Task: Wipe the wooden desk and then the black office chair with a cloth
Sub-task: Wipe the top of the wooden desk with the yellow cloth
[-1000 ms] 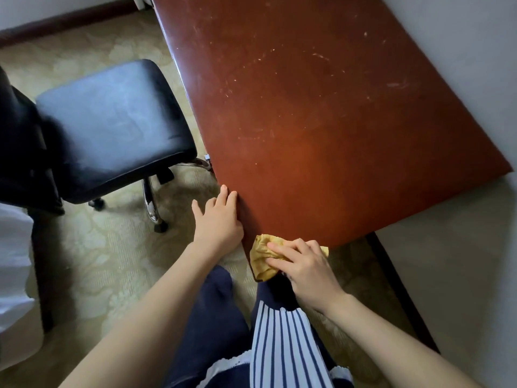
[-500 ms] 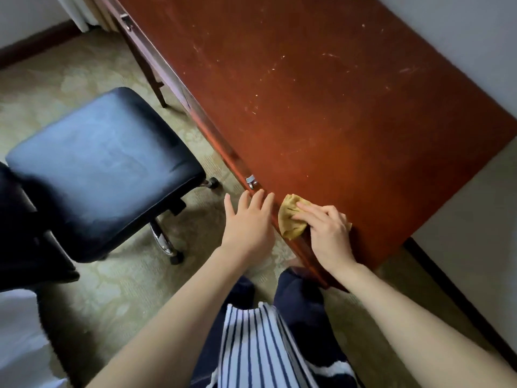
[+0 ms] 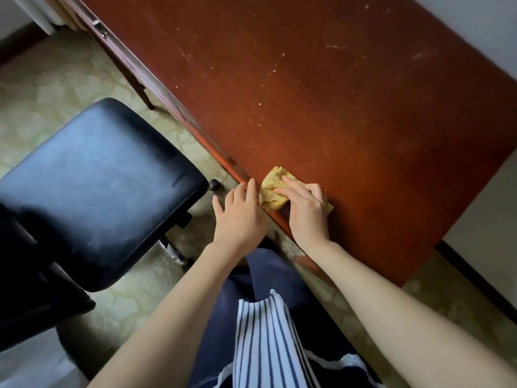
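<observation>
The reddish-brown wooden desk [image 3: 321, 102] fills the upper right, its top flecked with pale scratches and dust. A crumpled yellow cloth [image 3: 270, 191] lies on the desk top near its front edge. My right hand [image 3: 306, 210] lies on the cloth with fingers spread, pressing it to the wood. My left hand [image 3: 237, 219] is just left of it, fingers straight, touching the desk's front edge. The black office chair [image 3: 95, 191] stands to the left on the carpet, its padded seat facing up.
Patterned greenish carpet [image 3: 56, 88] covers the floor. The desk front carries a drawer with a metal handle [image 3: 99, 26]. A grey wall [image 3: 475, 21] runs behind the desk. A chair caster [image 3: 214, 185] and chrome base [image 3: 172, 252] sit under the seat. My striped top and dark trousers fill the bottom centre.
My right hand has carried the cloth from the desk's near corner edge up along the front and onto the top. My left hand has followed along the edge. The view has shifted left.
</observation>
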The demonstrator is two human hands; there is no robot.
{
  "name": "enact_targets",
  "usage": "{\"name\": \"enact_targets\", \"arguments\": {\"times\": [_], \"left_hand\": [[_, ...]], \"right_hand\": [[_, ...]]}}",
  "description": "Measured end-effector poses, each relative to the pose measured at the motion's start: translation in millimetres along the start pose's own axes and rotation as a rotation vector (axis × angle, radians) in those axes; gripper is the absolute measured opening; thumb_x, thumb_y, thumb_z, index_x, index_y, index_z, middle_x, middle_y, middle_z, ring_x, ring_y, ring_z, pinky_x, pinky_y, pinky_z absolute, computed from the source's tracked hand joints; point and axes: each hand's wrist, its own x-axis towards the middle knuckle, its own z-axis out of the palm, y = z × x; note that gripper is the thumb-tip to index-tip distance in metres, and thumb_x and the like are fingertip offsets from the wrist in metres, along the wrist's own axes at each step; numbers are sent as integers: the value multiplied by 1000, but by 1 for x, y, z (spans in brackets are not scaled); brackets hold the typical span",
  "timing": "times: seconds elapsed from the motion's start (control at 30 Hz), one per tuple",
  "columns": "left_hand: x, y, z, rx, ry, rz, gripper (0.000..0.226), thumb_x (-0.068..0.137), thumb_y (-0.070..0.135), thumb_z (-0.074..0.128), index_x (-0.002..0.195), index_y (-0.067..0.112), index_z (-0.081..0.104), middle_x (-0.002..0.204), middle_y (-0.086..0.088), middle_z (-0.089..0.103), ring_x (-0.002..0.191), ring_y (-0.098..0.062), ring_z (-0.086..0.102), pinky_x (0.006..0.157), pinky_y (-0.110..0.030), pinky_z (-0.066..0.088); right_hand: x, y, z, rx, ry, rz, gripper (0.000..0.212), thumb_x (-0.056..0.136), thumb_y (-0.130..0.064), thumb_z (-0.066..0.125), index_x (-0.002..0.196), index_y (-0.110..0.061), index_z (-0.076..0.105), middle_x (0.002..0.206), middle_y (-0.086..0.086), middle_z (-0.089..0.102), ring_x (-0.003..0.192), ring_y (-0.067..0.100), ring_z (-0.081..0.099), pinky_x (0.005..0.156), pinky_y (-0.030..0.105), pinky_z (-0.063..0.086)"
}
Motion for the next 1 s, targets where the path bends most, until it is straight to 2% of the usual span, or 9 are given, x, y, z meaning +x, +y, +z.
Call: {"name": "enact_targets", "arguments": {"times": [0.1,0.23,0.37,0.57,0.67,0.77,0.87,1.0], "left_hand": [[20,-6,-12,-12,20,-58,69,94,24,41,151,16,5,157,-6,12,143,-26,14,113,-53,2],[45,-14,-30,-33,52,-165,70,92,22,43,151,15,6,157,-5,10,142,-26,14,114,-53,4],[72,-16,-52,-38,98,-221,64,88,17,43,147,15,17,153,-7,21,139,-29,21,112,-56,11],[95,-17,-71,-13,105,-261,65,89,18,45,147,13,17,155,-8,17,141,-25,14,112,-56,12],[107,-16,-75,-1,52,-215,67,91,20,42,151,15,12,158,-4,10,144,-24,7,114,-53,5],[118,-12,-76,-18,28,-117,65,89,17,44,149,17,20,158,-3,16,144,-25,10,114,-49,6],[121,-8,-71,-13,-49,32,64,89,18,46,148,19,23,158,-1,15,145,-24,8,115,-48,3],[120,-8,-62,99,-156,274,67,91,26,47,150,28,16,159,0,7,145,-26,1,114,-51,0]], "right_hand": [[33,-9,15,25,-52,-75,34,84,8,57,106,-13,72,123,3,64,100,27,55,85,44,50],[73,-24,31,28,-121,-186,33,88,-4,48,106,-17,72,124,0,63,103,26,54,88,38,41],[115,-37,40,79,-193,-247,30,87,0,55,104,-16,74,122,-1,65,103,28,56,87,37,40],[142,-48,39,9,-209,-337,25,80,-4,68,100,-19,74,120,-4,66,97,26,58,77,35,44],[139,-47,32,-63,-235,-346,24,80,-5,66,99,-19,73,125,-7,62,98,26,56,74,34,41],[132,-40,23,-95,-215,-285,27,82,-4,60,103,-16,72,127,-5,61,98,28,55,75,37,42],[114,-31,13,-112,-127,-161,25,82,-2,61,101,-14,73,124,-3,63,97,29,58,77,40,47],[76,-15,4,-152,81,19,33,75,6,66,97,-16,76,119,-3,67,87,27,60,73,37,50]]}}
